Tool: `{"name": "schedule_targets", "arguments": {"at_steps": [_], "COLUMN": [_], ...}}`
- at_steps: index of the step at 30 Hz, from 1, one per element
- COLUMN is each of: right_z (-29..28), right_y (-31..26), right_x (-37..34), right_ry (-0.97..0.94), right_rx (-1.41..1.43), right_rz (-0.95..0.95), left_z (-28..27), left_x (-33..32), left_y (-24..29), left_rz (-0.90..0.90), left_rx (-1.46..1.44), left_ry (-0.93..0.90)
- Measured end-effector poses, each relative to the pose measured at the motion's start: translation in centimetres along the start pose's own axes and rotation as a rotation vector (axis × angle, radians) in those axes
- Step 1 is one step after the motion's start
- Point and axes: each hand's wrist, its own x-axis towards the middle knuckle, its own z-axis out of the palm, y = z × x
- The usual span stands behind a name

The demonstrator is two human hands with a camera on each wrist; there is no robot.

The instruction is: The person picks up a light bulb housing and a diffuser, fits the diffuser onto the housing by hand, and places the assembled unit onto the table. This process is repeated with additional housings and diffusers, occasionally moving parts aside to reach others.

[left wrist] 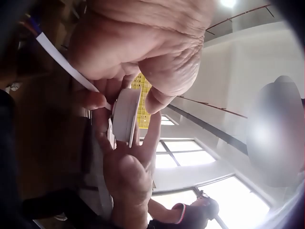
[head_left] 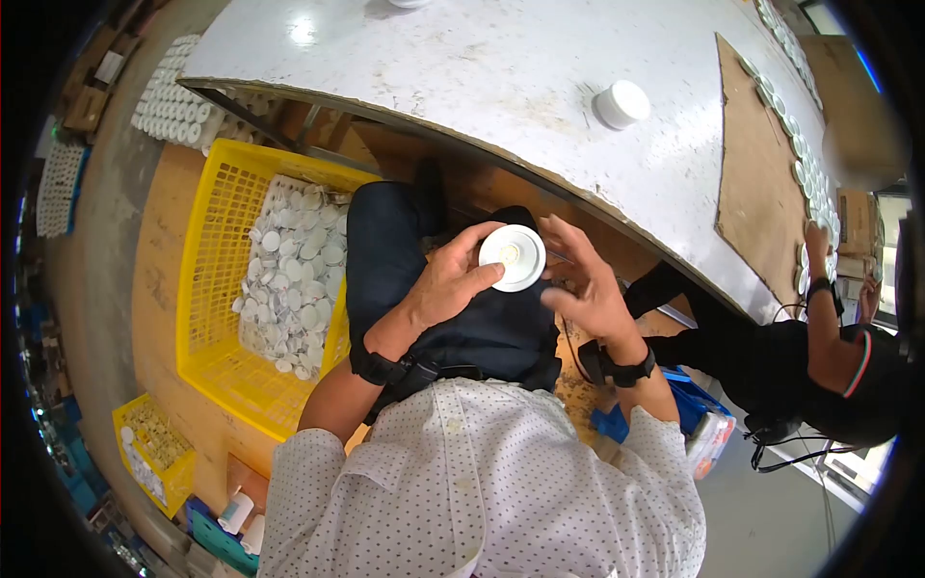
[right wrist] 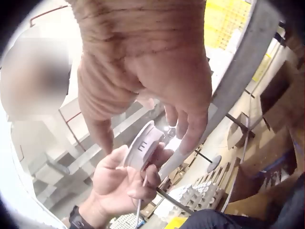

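Over the lap, my left hand (head_left: 445, 281) grips a white round light fitting (head_left: 525, 262) with a wide flat rim, thumb across its face and fingers around its edge. In the left wrist view a white cable (left wrist: 66, 67) with coloured wire ends leads away from the fitting (left wrist: 125, 114). My right hand (head_left: 590, 284) is just to the right of it, fingers spread and loosely bent around its side without gripping. A dark letter mark shows on the fitting's side (right wrist: 143, 147) in the right wrist view.
A yellow basket (head_left: 207, 289) full of white discs (head_left: 299, 252) stands left of the legs. On the white table (head_left: 462, 87) ahead sits another white round piece (head_left: 623, 104); a cardboard sheet (head_left: 761, 173) lies farther right. Another person (head_left: 819, 376) works at the right.
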Motion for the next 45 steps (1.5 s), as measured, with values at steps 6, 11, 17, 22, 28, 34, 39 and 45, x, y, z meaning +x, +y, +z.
{"name": "schedule_targets", "arguments": {"at_steps": [6,11,17,22,28,34,39,45], "right_z": [2.6,4.0,4.8,5.0,5.2,5.4,5.4,5.6], "right_y": [2.8,4.5,4.5,5.2,5.2,5.4,5.3,5.7], "right_x": [1.0,2.0,2.4,2.2,2.2,2.2,2.2,2.2], "right_ry": [0.286,0.358,0.376,0.401,0.408,0.410,0.409,0.418], "right_rx": [0.048,-0.100,-0.193,-0.162,-0.221,-0.233,-0.275,-0.242], "right_rz": [0.233,0.160,0.095,0.082,0.104,0.117,0.139,0.159], "left_z": [0.2,-0.2,-0.3,-0.3,-0.2,-0.4,-0.7,-0.9], "left_x": [0.5,0.5,0.6,0.8,1.0,1.2,1.3,1.5], "left_y": [-1.9,-2.7,-3.0,-3.3,-3.8,-4.2,-4.6,-4.7], "left_rz": [-0.003,-0.016,-0.035,-0.054,-0.011,0.009,0.005,0.001], "left_rx": [-0.029,0.049,0.158,0.212,0.282,0.409,0.428,0.366], "left_ry": [0.052,0.127,0.226,0.251,0.292,0.323,0.298,0.300]}}
